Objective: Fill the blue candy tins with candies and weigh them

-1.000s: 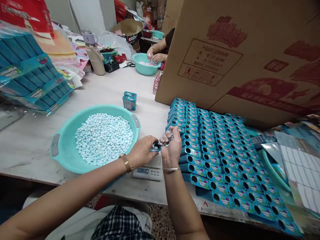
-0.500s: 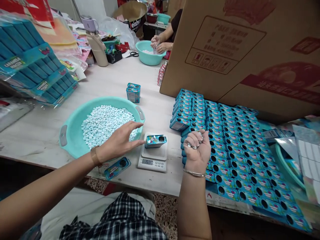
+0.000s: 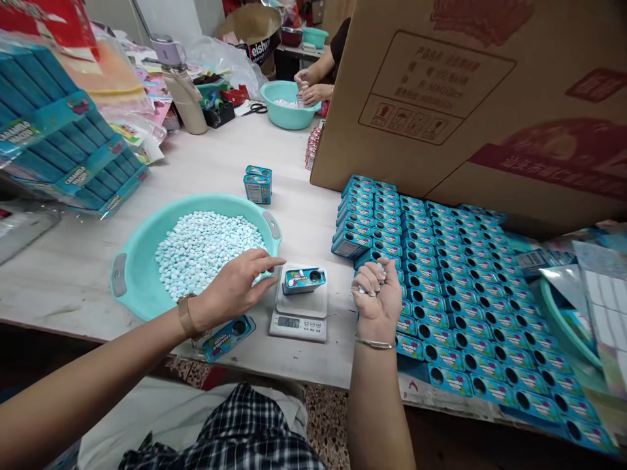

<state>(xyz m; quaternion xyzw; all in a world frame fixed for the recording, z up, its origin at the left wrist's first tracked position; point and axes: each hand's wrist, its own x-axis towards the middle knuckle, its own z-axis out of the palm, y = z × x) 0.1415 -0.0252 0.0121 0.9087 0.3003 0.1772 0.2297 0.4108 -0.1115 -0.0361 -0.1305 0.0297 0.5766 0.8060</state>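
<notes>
Right grip (image 3: 376,287), tabletop (image 3: 215,160), seemingly cluttered room (image 3: 208,16)

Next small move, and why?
Probably: left hand nudges the loose candies on the blue CARAMELO tin toward its opening. They lie atop it, outside the opening; that hand is open alongside, while the right hand is closed around more candies.
</notes>
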